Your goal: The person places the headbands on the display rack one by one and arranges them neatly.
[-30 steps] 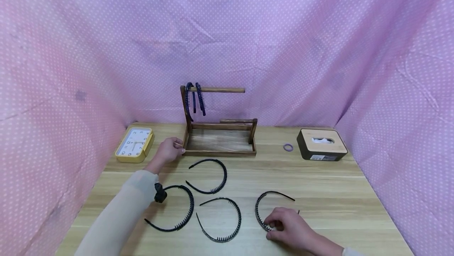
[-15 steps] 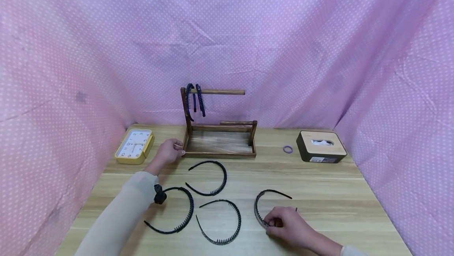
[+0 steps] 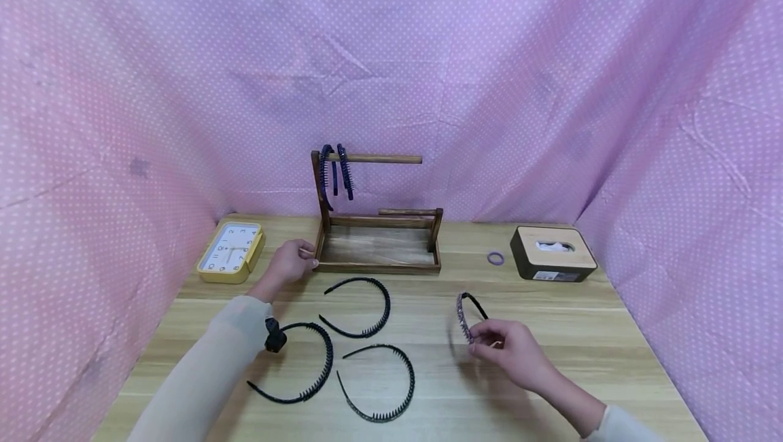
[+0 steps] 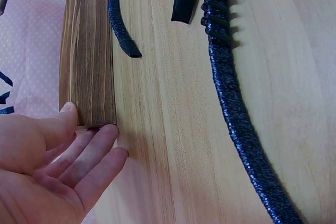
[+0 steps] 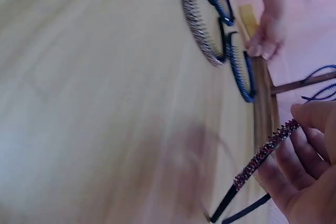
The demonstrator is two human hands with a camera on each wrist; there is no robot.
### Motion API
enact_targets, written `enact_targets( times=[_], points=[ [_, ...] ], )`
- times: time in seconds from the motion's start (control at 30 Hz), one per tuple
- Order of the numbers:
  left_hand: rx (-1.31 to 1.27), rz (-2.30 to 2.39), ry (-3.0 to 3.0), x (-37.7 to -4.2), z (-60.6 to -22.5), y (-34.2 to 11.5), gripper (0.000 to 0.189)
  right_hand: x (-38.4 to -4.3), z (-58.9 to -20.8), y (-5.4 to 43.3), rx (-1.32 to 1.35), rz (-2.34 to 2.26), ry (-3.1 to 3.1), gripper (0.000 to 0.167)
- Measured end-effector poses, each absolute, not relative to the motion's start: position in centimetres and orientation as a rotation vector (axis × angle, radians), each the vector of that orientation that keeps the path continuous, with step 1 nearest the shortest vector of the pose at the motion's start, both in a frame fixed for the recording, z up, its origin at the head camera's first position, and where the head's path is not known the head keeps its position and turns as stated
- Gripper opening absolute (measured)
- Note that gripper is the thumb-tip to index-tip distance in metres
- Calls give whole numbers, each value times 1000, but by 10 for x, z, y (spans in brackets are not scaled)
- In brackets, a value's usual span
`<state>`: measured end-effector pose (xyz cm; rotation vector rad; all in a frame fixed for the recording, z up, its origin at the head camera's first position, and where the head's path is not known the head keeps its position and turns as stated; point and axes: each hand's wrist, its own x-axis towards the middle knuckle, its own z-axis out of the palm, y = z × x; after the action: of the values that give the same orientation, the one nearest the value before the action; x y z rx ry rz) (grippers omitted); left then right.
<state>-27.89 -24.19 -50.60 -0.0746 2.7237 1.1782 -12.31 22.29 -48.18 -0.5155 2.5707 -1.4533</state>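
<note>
My right hand (image 3: 514, 353) pinches a toothed headband (image 3: 463, 316) between thumb and fingers, raised over the table. Its band has pink and dark sparkly beading (image 5: 265, 153), and its ends are plain black. At the left front corner of a brown wooden stand (image 3: 379, 268), my left hand (image 3: 287, 268) holds the tray's edge; the thumb (image 4: 65, 114) lies against the wood. Two dark headbands (image 3: 345, 173) hang on the stand's upper bar. Three more lie on the table: one headband (image 3: 388, 306) before the stand, one headband (image 3: 330, 353) by my left forearm, one headband (image 3: 412, 381) nearer me.
A yellow clock (image 3: 231, 251) lies at the left of the table. Toward the back right are a purple ring-shaped band (image 3: 495, 258) and a tissue box (image 3: 553, 255). The stand also has a short lower bar (image 3: 406, 212) at its right. Pink dotted cloth (image 3: 391, 54) surrounds the table.
My right hand has lifted the beaded headband off the table, moving it up and slightly away, and the band has turned more edge-on. The left hand has stayed at the stand's corner.
</note>
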Motion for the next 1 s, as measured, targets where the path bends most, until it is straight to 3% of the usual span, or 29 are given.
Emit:
enact_targets(
  times=[0.3, 1.0],
  points=[
    [-82, 1169, 2724, -280, -507, -241, 34, -146, -457, 233, -220, -1595, 2597, 29],
    [-96, 1184, 2732, -279, -505, -240, 35, -221, -360, 208, -240, -2012, 2591, 39]
  ],
)
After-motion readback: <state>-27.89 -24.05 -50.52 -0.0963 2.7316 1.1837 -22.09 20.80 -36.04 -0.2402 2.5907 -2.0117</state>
